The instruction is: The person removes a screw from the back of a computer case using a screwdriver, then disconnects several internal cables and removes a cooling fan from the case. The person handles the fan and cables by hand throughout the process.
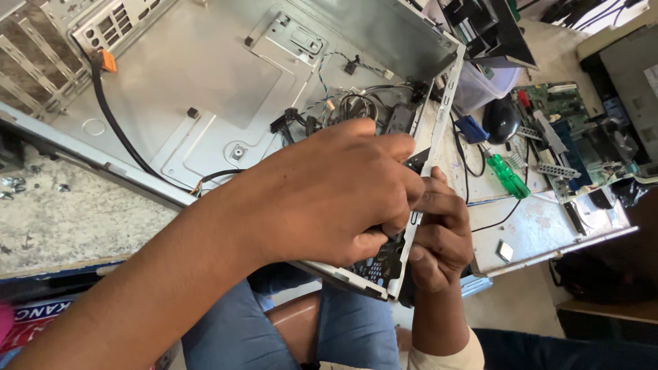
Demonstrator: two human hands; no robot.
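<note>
From the head camera I look down into an open grey metal computer case point(205, 75) lying on the tabletop point(75, 219), its inside facing up. My left hand point(329, 195) reaches in from the lower left and curls over the case's front wall point(428, 157), fingers clenched around its edge and the dark part just behind it. My right hand point(439, 233) comes up from below on the outer side of that wall, its grip closed against the same edge, fingertips touching those of the left hand. A bundle of thin wires point(343, 103) sits inside the case just above the left hand, and a black cable point(116, 123) runs across the case floor toward the rear panel. To the right, well apart from the hands, lie a green-handled screwdriver point(507, 175), a black mouse point(500, 118) and a green circuit board point(569, 116). Small screws point(14, 183) lie at the left edge.
</note>
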